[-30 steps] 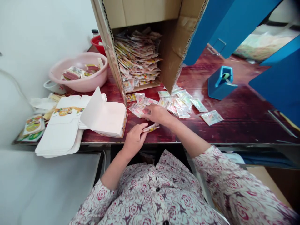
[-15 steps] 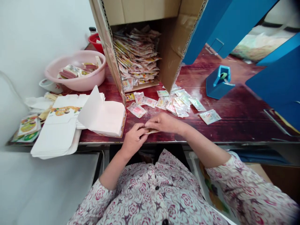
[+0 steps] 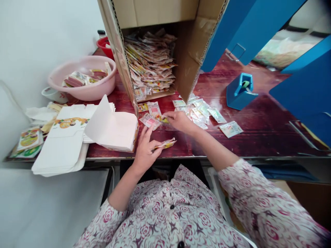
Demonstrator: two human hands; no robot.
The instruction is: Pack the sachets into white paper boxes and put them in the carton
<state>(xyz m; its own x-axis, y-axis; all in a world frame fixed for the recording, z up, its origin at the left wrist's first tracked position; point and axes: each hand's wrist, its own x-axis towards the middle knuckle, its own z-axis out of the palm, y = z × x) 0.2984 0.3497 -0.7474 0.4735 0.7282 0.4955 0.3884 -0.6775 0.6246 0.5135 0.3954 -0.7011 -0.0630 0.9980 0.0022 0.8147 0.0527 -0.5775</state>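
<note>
My left hand [image 3: 145, 148] rests at the table's front edge, closed on a small stack of flat sachets [image 3: 165, 143] that sticks out to the right. My right hand [image 3: 179, 120] reaches forward over the dark red table [image 3: 258, 134] and pinches one colourful sachet [image 3: 162, 119] among the loose sachets [image 3: 199, 112] scattered in front of the cardboard box [image 3: 155, 20]. The box lies on its side, open toward me, with a tall pile of sachets [image 3: 150, 62] inside.
A stack of flat white cartons [image 3: 111, 127] lies left of my hands, more cartons [image 3: 62, 144] hang over the table edge. A pink basin [image 3: 85, 90] with packets sits at the back left. A blue tape dispenser [image 3: 240, 91] stands right, near blue panels [image 3: 305, 86].
My right hand left the stack in my left hand and moved forward to the loose sachets, pinching one. My left hand stayed near the edge with its stack.
</note>
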